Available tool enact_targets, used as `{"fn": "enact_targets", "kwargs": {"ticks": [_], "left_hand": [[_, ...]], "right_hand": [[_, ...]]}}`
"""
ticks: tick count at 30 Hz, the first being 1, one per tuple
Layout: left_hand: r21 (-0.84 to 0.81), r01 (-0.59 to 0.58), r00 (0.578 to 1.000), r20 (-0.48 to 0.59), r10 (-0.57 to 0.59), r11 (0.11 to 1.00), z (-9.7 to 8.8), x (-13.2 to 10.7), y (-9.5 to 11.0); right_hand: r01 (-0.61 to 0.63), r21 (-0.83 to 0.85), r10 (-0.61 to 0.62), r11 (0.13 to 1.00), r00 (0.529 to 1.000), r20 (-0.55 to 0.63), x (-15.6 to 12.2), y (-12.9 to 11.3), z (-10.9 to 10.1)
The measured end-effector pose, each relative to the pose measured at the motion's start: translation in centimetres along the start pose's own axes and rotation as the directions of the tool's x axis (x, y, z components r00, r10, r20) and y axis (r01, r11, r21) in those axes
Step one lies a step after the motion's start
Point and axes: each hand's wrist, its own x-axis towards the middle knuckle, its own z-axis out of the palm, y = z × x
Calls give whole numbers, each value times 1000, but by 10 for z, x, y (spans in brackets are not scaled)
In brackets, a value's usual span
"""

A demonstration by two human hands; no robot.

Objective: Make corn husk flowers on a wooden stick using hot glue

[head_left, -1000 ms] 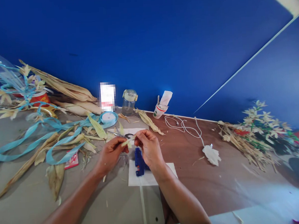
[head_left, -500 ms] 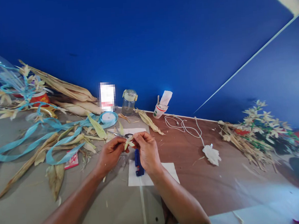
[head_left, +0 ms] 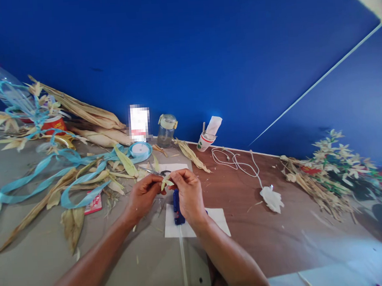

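A small pale-green flower of corn husk (head_left: pixel 166 183) is pinched between my two hands above the table. My left hand (head_left: pixel 146 195) grips it from the left with closed fingertips. From the other side, my right hand (head_left: pixel 188 191) holds it between thumb and fingers. Just behind the hands lie scissors (head_left: pixel 164 173), partly covered by them. Below, next to my right hand, a dark blue glue gun (head_left: pixel 178 208) rests on a white sheet of paper (head_left: pixel 219 221). What the fingertips cover of the flower is hidden.
Left are loose dried corn husks (head_left: pixel 69 226), light blue ribbon (head_left: pixel 35 191), a ribbon spool (head_left: pixel 139 150) and a red packet (head_left: pixel 93 202). Behind stand a glass jar (head_left: pixel 167 130) and a paper cup (head_left: pixel 205 141). A white cable (head_left: pixel 235 162) and husk flowers (head_left: pixel 340 151) lie right.
The whole view has shifted slightly. Both hands keep their pinch on the husk flower, which appears turned a little between the fingertips.
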Motion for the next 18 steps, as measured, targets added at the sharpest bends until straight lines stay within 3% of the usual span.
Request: {"fn": "enact_targets", "kwargs": {"ticks": [18], "left_hand": [[12, 17, 1000, 0, -17, 1000, 0, 0, 1]], "right_hand": [[13, -23, -13, 1000, 1000, 25, 1, 3, -1]]}}
